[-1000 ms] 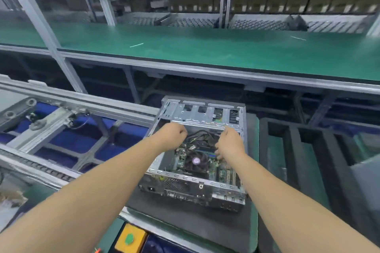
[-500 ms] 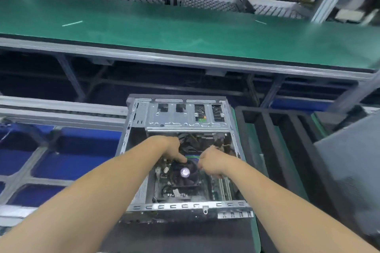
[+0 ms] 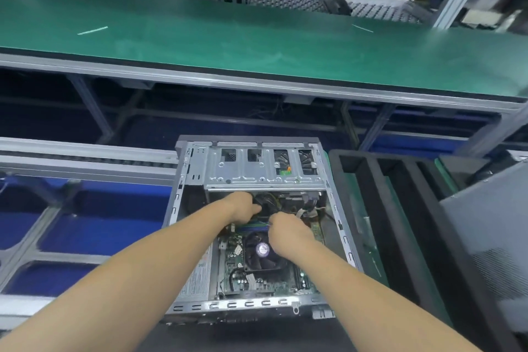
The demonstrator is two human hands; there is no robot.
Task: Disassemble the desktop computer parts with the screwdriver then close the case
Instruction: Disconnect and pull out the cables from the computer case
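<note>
The open desktop case (image 3: pixel 183 208) lies flat in front of me, with its metal drive cage (image 3: pixel 257 171) at the far end. Inside it are the motherboard (image 3: pixel 243 280) and the black CPU fan (image 3: pixel 261 260). My left hand (image 3: pixel 243 207) reaches in just below the cage, fingers curled against a black cable bundle (image 3: pixel 267 200). My right hand (image 3: pixel 288 230) sits close beside it above the fan, with its curled fingertips at the blue memory slots (image 3: pixel 253 227). What either hand holds is hidden. No screwdriver is in view.
A black foam tray (image 3: pixel 400 208) with long slots stands right of the case, and a grey panel (image 3: pixel 491 237) leans beyond it. Conveyor rails (image 3: pixel 85 157) over blue flooring run on the left. A green bench (image 3: pixel 257 37) spans the back.
Both hands have moved from the drive cage's edge down into the case and closer together. My view has shifted nearer and more overhead.
</note>
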